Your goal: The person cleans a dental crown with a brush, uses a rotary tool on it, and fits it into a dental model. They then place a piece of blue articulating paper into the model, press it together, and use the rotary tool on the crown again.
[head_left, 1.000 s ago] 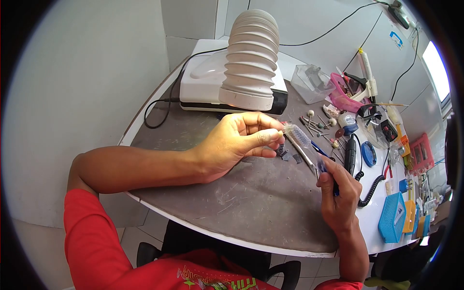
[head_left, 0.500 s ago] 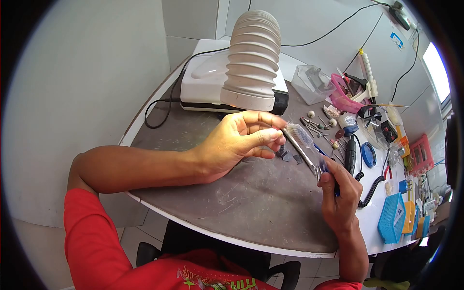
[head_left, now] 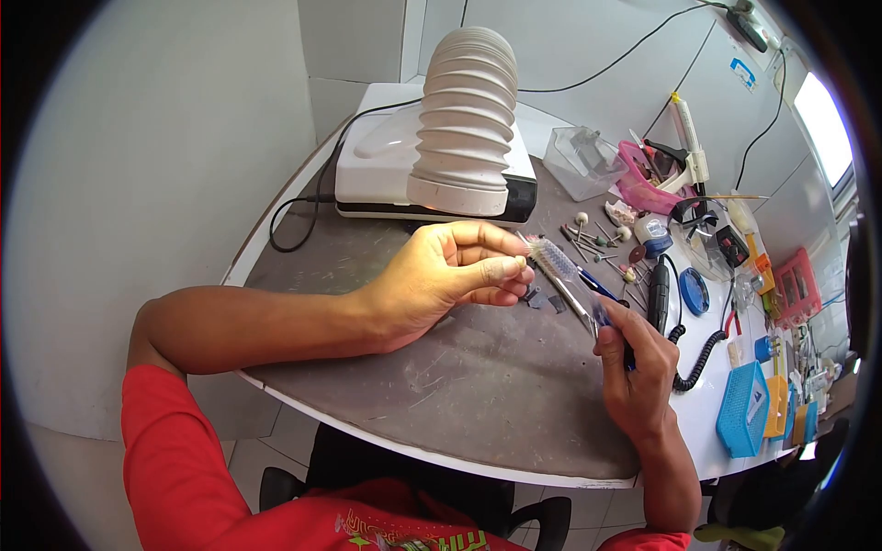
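Observation:
My left hand (head_left: 455,275) is closed in a pinch above the grey work mat, below the mouth of a white corrugated hose. Whatever small thing sits between its thumb and fingers is mostly hidden. My right hand (head_left: 638,360) grips a brush that looks like a toothbrush (head_left: 554,262), with a clear handle and pale bristles. The brush's head reaches up and left to the fingertips of my left hand. Behind it lie a blue pen-like stick (head_left: 595,285) and several small dark flat pieces (head_left: 540,301).
The corrugated hose (head_left: 464,119) rises from a white machine (head_left: 377,147). Several rotary burs and polishing tips (head_left: 588,241) lie to the right, near a black handpiece (head_left: 658,296) with a coiled cord. Further right are a pink basket (head_left: 648,195) and a blue basket (head_left: 742,409).
The camera view has shifted slightly. Both hands appear a little further left, and the brush head stays close to my left fingertips.

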Available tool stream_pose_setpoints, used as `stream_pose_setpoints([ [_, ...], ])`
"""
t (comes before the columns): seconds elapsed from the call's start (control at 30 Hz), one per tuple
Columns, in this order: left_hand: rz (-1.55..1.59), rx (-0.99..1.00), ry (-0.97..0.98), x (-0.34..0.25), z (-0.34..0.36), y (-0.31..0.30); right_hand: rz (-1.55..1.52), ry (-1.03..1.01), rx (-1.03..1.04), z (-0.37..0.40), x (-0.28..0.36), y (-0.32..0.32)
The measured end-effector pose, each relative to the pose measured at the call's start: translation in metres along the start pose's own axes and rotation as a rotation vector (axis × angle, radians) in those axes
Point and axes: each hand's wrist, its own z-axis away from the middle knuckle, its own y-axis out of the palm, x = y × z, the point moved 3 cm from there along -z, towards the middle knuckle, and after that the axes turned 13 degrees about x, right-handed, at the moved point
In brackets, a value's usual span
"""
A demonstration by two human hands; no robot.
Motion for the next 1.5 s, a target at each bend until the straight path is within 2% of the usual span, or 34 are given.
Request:
stream_pose_setpoints([
  [0.7,0.025,-0.024,0.002,0.001,-0.001,-0.003,0.019,0.019,0.037,0.0,-0.002,0.003],
  [1.0,0.042,-0.026,0.008,0.0,-0.001,-0.003,-0.053,-0.044,-0.117,0.006,0.0,-0.001],
  [1.1,0.021,-0.031,0.005,0.003,-0.002,-0.002,-0.032,-0.05,-0.082,0.001,0.001,0.004],
  [1.17,0.013,-0.031,-0.001,0.005,-0.003,-0.002,0.061,0.032,0.1,-0.002,0.001,0.01],
  [1.3,-0.018,-0.031,0.003,0.008,-0.005,-0.003,0.239,0.025,0.088,-0.001,0.006,0.002],
  [1.4,-0.007,-0.044,0.016,0.007,-0.005,-0.003,0.329,-0.028,-0.033,0.002,0.008,-0.001],
  [1.47,-0.001,-0.065,0.026,0.007,-0.005,-0.003,0.074,-0.111,-0.328,0.005,0.002,-0.005],
  [1.5,0.001,-0.065,0.03,0.007,-0.004,-0.004,0.074,-0.115,-0.327,0.004,0.004,-0.006],
])
